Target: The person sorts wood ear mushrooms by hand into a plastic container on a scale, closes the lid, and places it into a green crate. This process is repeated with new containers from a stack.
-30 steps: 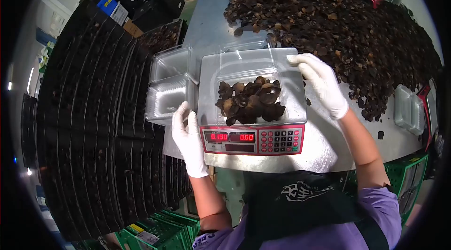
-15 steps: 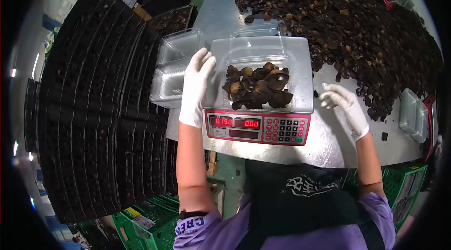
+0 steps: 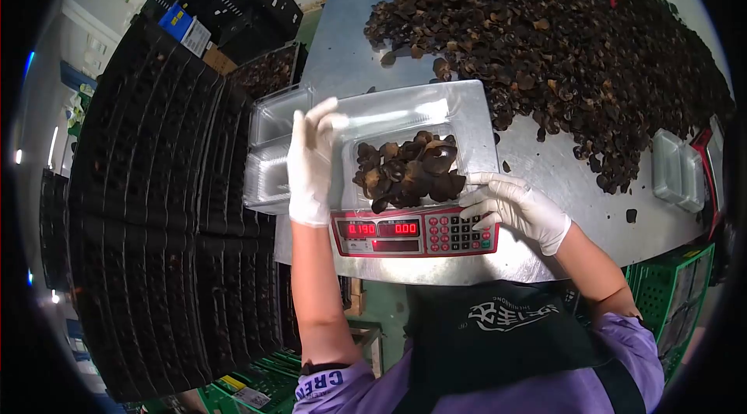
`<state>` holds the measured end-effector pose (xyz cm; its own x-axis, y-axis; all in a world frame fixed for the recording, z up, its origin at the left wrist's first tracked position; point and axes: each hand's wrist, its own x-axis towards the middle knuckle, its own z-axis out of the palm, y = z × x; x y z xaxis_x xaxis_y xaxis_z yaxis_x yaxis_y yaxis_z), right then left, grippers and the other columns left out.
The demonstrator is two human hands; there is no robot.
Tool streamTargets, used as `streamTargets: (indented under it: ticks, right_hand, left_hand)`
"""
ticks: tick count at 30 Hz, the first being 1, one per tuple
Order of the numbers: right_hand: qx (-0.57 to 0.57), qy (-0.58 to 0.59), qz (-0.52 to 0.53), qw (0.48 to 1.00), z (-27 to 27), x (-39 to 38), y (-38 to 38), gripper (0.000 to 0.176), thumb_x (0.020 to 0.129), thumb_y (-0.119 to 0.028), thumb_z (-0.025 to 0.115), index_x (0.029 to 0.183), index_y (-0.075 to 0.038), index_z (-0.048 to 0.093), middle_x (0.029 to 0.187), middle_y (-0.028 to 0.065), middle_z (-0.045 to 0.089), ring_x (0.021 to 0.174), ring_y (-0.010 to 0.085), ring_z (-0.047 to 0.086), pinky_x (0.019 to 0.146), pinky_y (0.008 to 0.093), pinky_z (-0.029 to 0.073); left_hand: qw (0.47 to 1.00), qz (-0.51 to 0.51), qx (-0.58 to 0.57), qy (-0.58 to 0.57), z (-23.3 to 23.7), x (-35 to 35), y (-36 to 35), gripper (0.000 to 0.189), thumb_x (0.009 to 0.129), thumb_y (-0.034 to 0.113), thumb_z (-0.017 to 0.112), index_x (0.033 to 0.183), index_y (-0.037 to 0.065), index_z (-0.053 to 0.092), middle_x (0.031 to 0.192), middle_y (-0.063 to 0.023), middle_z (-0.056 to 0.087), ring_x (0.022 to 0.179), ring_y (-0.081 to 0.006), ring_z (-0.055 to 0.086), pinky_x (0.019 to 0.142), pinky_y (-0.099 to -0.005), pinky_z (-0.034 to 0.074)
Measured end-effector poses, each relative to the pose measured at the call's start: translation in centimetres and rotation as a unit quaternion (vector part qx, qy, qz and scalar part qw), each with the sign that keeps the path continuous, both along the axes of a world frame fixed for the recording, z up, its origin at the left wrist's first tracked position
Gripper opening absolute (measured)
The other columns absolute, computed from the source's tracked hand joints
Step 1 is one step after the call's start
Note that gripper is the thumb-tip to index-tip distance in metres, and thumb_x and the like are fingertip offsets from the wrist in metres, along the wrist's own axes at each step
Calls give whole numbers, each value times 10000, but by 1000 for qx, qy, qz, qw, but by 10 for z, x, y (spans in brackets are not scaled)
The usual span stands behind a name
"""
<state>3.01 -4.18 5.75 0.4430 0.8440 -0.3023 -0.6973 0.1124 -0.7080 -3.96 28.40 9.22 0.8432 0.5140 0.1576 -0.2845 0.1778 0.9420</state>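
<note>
A clear plastic clamshell box (image 3: 354,200) rests on the scale's platform with its lid (image 3: 393,114) folded back. Curled dark brown pieces (image 3: 408,173), like wood ear mushrooms, fill its base. The red scale (image 3: 415,250) reads 0.190 and 0.00. My gloved left hand (image 3: 313,161) stands upright at the box's left side, fingers stretched toward the lid's near-left part. At the lower right corner of the box is my gloved right hand (image 3: 517,208), fingers apart and fingertips right at the rim, above the keypad.
A large heap of the same brown pieces (image 3: 529,56) covers the far right of the metal table (image 3: 342,33). Empty clear boxes (image 3: 267,173) stand left of the scale, more boxes (image 3: 677,173) at right. Black crates (image 3: 140,180) are stacked at left; a green crate (image 3: 669,282) stands below right.
My right hand has moved left from beside the scale to the box's lower right corner. My left hand's fingers have tipped rightward toward the lid. The camera view has shifted slightly.
</note>
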Motion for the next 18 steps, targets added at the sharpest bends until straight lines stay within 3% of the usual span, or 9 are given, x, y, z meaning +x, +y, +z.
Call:
streamTargets:
  ticks: [1,3,4,6,8,9,10,12,18]
  right_hand:
    - [-3,25,-2,1000,1,0,1,359,1018,-220,504,1301,1,499,1152,234,611,976,282,674,809,355,596]
    - [-6,52,-5,999,4,-1,2,377,1015,-241,512,1305,0,499,1137,226,614,985,277,672,804,349,595]
    - [-25,35,-6,999,6,-1,4,356,1002,-237,534,1271,-4,515,1106,210,620,958,263,679,789,339,596]
    - [-44,20,-7,999,7,-1,10,336,989,-232,556,1237,-8,531,1075,194,627,931,249,687,773,330,596]
    - [-118,-29,8,993,7,0,17,249,962,-194,586,1139,-20,555,1004,152,640,847,218,698,711,303,594]
    - [-145,-59,7,988,12,-1,22,129,960,-98,536,1062,-23,560,938,112,655,749,187,694,651,282,586]
    - [-144,-60,7,988,10,-1,23,129,960,-98,536,1062,-23,560,938,112,655,749,187,694,651,282,586]
    - [-139,-105,-4,985,4,2,27,81,940,-68,555,1015,-37,563,885,94,654,742,181,694,623,263,568]
    - [-80,-167,-70,980,-5,-8,15,163,899,33,512,1050,-30,515,845,74,638,687,147,650,637,256,534]
  left_hand:
    - [997,-67,35,-13,0,-16,0,494,1041,388,378,1187,-25,608,948,-89,668,953,-174,601,883,-353,473]
    - [968,-37,191,160,24,-55,-29,225,913,169,661,1078,17,673,872,-53,660,877,-173,604,865,-335,459]
    - [900,46,421,104,5,-62,-33,301,846,115,732,1119,15,652,819,-45,641,813,-143,590,798,-304,473]
    - [686,203,685,140,15,-75,-61,365,852,136,735,1167,-10,620,774,-40,608,732,-107,568,717,-258,472]
    - [856,111,349,364,-5,-94,-67,407,880,157,721,1217,-26,582,773,-10,596,675,-92,552,665,-217,459]
    - [923,55,196,327,-31,-100,-55,418,921,184,686,1258,-26,555,790,11,602,675,-71,541,647,-200,444]
    - [923,55,197,326,-30,-101,-57,418,921,184,686,1258,-26,555,790,11,602,675,-71,541,647,-200,444]
    - [961,-23,-11,276,-26,-100,-63,428,954,215,645,1294,-19,528,805,24,609,681,-38,527,612,-181,421]
    - [978,-61,24,198,-37,-114,-74,551,950,104,602,1446,-10,392,920,-1,644,745,-25,543,621,-173,418]
